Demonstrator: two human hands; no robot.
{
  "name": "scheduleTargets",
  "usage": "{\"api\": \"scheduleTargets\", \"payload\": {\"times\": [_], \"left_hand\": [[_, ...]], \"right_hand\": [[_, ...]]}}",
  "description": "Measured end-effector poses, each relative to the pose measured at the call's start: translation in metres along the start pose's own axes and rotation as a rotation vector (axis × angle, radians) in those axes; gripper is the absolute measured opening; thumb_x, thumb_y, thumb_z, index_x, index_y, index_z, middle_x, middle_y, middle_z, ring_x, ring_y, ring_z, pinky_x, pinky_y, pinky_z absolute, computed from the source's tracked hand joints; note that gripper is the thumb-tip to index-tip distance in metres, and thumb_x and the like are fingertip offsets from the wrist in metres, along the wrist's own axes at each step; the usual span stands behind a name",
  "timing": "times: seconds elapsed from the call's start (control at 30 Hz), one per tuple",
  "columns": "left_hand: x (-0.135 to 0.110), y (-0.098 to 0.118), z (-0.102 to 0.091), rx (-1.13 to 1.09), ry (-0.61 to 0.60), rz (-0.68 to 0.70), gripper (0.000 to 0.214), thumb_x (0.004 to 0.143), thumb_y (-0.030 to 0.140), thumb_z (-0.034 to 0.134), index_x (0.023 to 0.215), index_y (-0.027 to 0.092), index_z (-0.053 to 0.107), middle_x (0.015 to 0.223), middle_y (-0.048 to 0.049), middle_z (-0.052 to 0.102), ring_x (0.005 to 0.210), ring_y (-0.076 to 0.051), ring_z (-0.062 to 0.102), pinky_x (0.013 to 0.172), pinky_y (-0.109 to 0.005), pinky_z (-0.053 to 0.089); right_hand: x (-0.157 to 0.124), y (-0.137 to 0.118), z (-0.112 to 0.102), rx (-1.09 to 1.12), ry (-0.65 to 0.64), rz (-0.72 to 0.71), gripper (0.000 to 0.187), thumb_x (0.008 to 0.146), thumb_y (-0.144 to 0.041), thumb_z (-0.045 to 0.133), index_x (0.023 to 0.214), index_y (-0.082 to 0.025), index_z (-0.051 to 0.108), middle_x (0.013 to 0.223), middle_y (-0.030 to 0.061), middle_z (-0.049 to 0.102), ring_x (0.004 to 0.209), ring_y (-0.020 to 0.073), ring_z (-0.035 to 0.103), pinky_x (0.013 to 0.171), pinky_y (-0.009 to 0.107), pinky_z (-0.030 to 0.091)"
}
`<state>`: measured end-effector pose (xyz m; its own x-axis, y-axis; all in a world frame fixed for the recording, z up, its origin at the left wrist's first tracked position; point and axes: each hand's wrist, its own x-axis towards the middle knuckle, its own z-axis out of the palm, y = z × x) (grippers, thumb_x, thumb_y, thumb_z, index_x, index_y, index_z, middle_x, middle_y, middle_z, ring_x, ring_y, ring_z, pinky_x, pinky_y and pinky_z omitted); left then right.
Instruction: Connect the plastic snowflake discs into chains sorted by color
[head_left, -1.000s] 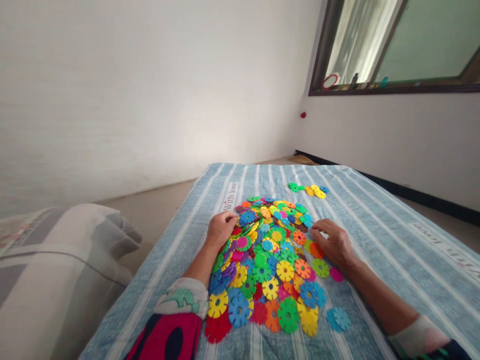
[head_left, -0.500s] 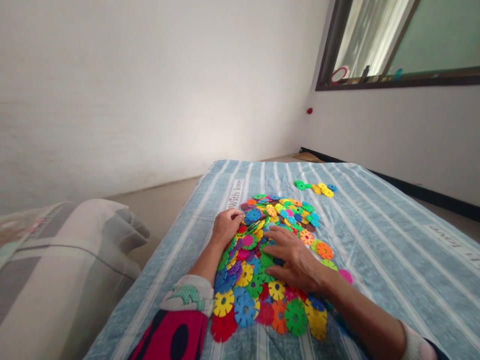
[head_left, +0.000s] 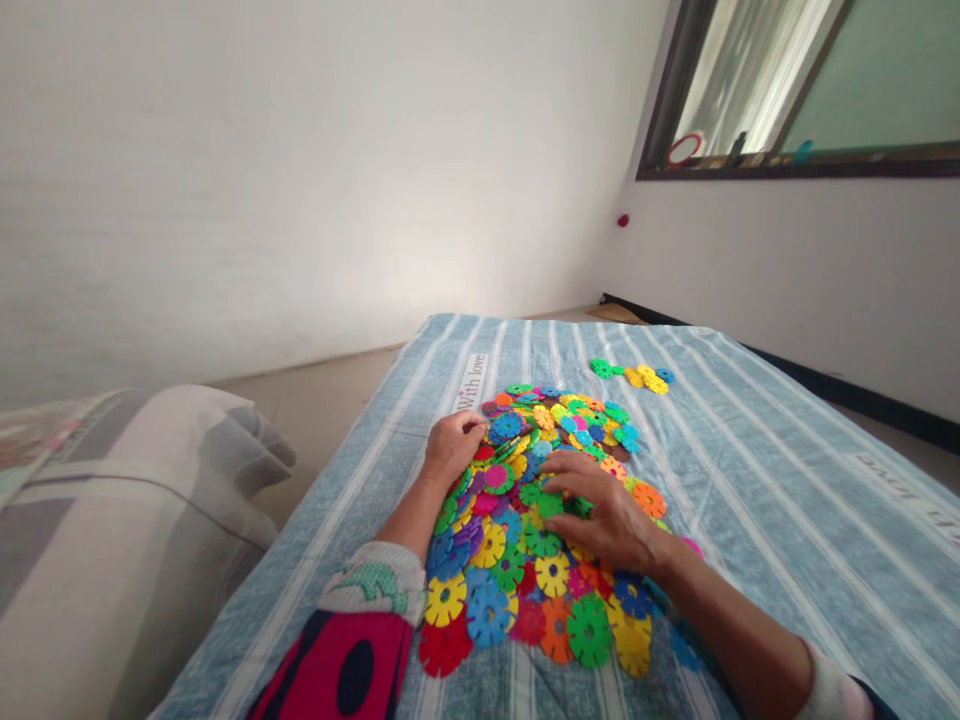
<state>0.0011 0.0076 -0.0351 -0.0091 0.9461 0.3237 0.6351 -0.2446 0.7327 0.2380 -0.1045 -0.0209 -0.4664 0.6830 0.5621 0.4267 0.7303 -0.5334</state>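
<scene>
A heap of colourful notched plastic discs [head_left: 489,545], shaped like snowflakes or flowers, lies spread on the striped cloth. At the heap's upper left edge is my left hand [head_left: 452,447], its fingers curled in and thumb near the fingertips; whatever they may hold is hidden. My right hand [head_left: 609,512] rests over the heap's right side, palm down, fingers apart, with green discs [head_left: 544,535] just beside the fingertips. Nothing shows gripped in it. Nearest to me lie red, blue, orange and yellow discs, and a green disc [head_left: 589,631].
Farther back, a small group of joined-looking yellow discs [head_left: 648,378] sits beside green ones [head_left: 601,369]. Blue-and-white striped cloth [head_left: 757,450] covers the bed-like surface. Grey-and-white checked bedding [head_left: 142,520] bulges at the left. Walls and a window [head_left: 862,90] stand behind.
My right hand has shifted slightly right, its fingers drawn in a little, uncovering more green discs. My left hand stays almost in place. The view has tilted slightly.
</scene>
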Motion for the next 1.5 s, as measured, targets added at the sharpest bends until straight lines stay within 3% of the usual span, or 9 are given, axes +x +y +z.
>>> {"api": "scheduleTargets", "payload": {"times": [0.33,0.57,0.67,0.8,0.93,1.03,1.17,1.3,1.5], "left_hand": [[0.001,0.007,-0.007,-0.009,-0.023,-0.016,0.024,0.070,0.036,0.053,0.073,0.021,0.072,0.075,-0.0012,0.075,0.075,-0.021,0.067,0.074,-0.030,0.050],[0.006,0.009,-0.012,0.020,-0.038,-0.063,0.029,0.067,0.042,0.053,0.075,0.022,0.072,0.078,-0.0017,0.075,0.079,-0.023,0.068,0.075,-0.031,0.049],[0.005,0.011,-0.014,0.030,-0.039,-0.073,0.029,0.066,0.043,0.052,0.074,0.023,0.072,0.078,-0.0007,0.075,0.079,-0.023,0.068,0.075,-0.030,0.049],[0.005,0.011,-0.015,0.039,-0.034,-0.082,0.030,0.066,0.044,0.052,0.074,0.023,0.072,0.077,0.0003,0.075,0.078,-0.023,0.068,0.074,-0.029,0.049],[0.006,0.011,-0.016,0.043,-0.033,-0.089,0.030,0.065,0.046,0.052,0.073,0.024,0.071,0.075,0.0006,0.075,0.076,-0.023,0.068,0.072,-0.029,0.049],[0.007,0.013,-0.017,0.042,-0.022,-0.106,0.029,0.063,0.045,0.052,0.072,0.024,0.071,0.075,0.0009,0.075,0.074,-0.022,0.068,0.072,-0.029,0.050],[0.006,0.014,-0.017,0.035,-0.009,-0.119,0.028,0.062,0.045,0.052,0.070,0.025,0.072,0.074,0.0016,0.076,0.074,-0.023,0.068,0.072,-0.029,0.051],[0.005,0.012,-0.016,0.029,-0.014,-0.153,0.029,0.063,0.046,0.053,0.070,0.026,0.072,0.073,0.0016,0.076,0.073,-0.023,0.069,0.071,-0.030,0.051],[0.005,0.008,-0.015,0.036,-0.013,-0.189,0.031,0.062,0.049,0.053,0.071,0.026,0.072,0.074,0.0009,0.076,0.075,-0.024,0.068,0.071,-0.030,0.050]], "right_hand": [[-0.005,0.031,-0.016,-0.084,0.249,0.332,0.023,0.077,-0.034,0.068,0.096,-0.021,0.069,0.089,0.0043,0.072,0.082,0.0203,0.065,0.079,0.033,0.051],[-0.008,0.056,-0.033,-0.044,0.339,0.571,0.021,0.070,-0.025,0.066,0.089,-0.018,0.071,0.055,-0.0065,0.049,0.051,0.0097,0.045,0.051,0.022,0.035],[-0.011,0.071,-0.039,0.060,0.396,0.595,0.022,0.072,-0.029,0.063,0.088,-0.018,0.071,0.053,-0.0063,0.047,0.049,0.0097,0.044,0.051,0.022,0.035],[-0.013,0.094,-0.048,0.195,0.482,0.599,0.028,0.075,-0.035,0.057,0.092,-0.017,0.070,0.061,-0.0018,0.060,0.058,0.0145,0.057,0.058,0.026,0.044],[-0.002,0.121,-0.068,0.039,0.508,0.607,0.031,0.075,-0.033,0.055,0.097,-0.016,0.069,0.064,-0.0003,0.064,0.062,0.0164,0.061,0.062,0.027,0.046],[0.017,0.144,-0.089,-0.244,0.446,0.619,0.032,0.075,-0.025,0.055,0.102,-0.016,0.068,0.067,0.0004,0.068,0.067,0.0171,0.064,0.069,0.028,0.047],[0.049,0.173,-0.114,-0.603,0.233,0.666,0.025,0.078,-0.021,0.055,0.098,-0.019,0.070,0.081,0.0037,0.073,0.077,0.0184,0.066,0.070,0.027,0.046],[0.074,0.194,-0.127,-0.701,0.121,0.674,0.025,0.082,-0.019,0.053,0.097,-0.020,0.072,0.089,0.0062,0.073,0.083,0.0200,0.066,0.071,0.027,0.044],[0.096,0.213,-0.128,-0.824,-0.071,0.695,0.029,0.086,-0.018,0.050,0.102,-0.023,0.074,0.097,0.0078,0.074,0.091,0.0218,0.065,0.076,0.028,0.044]]}}
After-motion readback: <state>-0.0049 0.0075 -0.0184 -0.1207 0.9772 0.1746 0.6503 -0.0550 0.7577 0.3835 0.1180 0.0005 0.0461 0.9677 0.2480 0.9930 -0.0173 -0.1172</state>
